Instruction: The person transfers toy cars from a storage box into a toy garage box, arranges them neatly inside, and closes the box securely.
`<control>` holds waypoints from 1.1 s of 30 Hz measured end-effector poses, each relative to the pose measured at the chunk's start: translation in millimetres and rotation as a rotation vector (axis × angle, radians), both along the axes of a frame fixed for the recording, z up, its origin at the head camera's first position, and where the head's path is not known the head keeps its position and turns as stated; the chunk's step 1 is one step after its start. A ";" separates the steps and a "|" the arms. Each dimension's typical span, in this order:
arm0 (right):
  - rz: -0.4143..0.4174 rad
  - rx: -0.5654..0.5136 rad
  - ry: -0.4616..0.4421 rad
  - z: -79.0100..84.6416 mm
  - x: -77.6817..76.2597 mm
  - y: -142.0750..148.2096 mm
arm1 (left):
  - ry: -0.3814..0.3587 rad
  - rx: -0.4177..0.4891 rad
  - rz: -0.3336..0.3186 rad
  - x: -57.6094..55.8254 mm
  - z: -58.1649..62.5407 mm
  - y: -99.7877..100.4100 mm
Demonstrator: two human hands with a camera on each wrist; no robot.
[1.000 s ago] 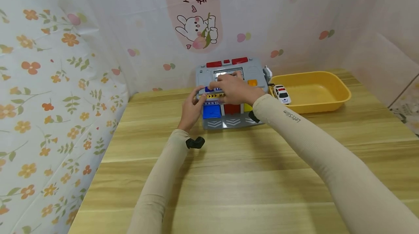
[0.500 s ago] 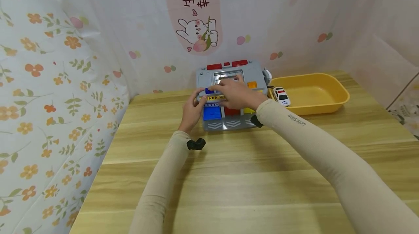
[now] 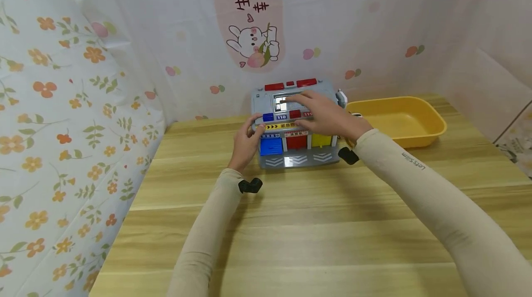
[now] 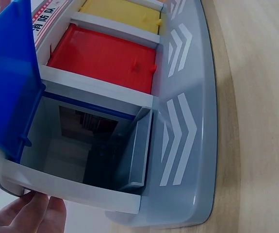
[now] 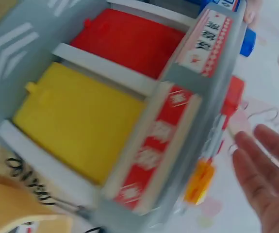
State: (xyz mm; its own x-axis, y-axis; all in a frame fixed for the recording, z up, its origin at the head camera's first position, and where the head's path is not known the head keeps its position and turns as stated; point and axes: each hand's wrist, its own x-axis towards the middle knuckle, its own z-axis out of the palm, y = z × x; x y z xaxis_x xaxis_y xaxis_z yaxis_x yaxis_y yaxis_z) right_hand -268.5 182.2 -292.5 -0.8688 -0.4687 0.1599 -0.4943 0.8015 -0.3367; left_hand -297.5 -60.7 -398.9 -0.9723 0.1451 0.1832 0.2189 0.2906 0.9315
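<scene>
A grey toy garage [image 3: 296,160] stands at the back of the table, with blue, red and yellow doors. My left hand [image 3: 245,144] grips its left end, the thumb at the front edge of the roof. In the left wrist view the blue door [image 4: 10,77] is swung up from its bay; the red door [image 4: 107,58] and yellow door [image 4: 124,14] are down. My right hand [image 3: 328,114] is over the right part of the roof, near a red button [image 3: 295,114]. Its fingers [image 5: 265,165] are spread and hold nothing in the right wrist view.
A yellow tray [image 3: 415,140] stands right of the garage. A white toy car [image 3: 356,114] in it is mostly hidden behind my right hand. A black coiled cord [image 5: 30,182] hangs beside the garage. A patterned curtain [image 3: 353,24] rises behind the table.
My right hand has drawn back to the right from the roof's middle, uncovering the red button and the front doors. My left hand keeps its place at the left end.
</scene>
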 end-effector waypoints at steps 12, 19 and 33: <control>-0.188 -0.344 0.294 -28.6 7.0 62.6 | -0.008 -0.006 0.004 0.8 3.1 -2.6; -0.329 -0.435 0.265 -47.4 8.1 98.5 | -0.003 -0.019 0.004 0.4 3.2 -0.8; -0.507 -0.350 -0.030 -81.2 -3.3 131.2 | 0.003 -0.020 0.002 -1.9 1.4 -0.4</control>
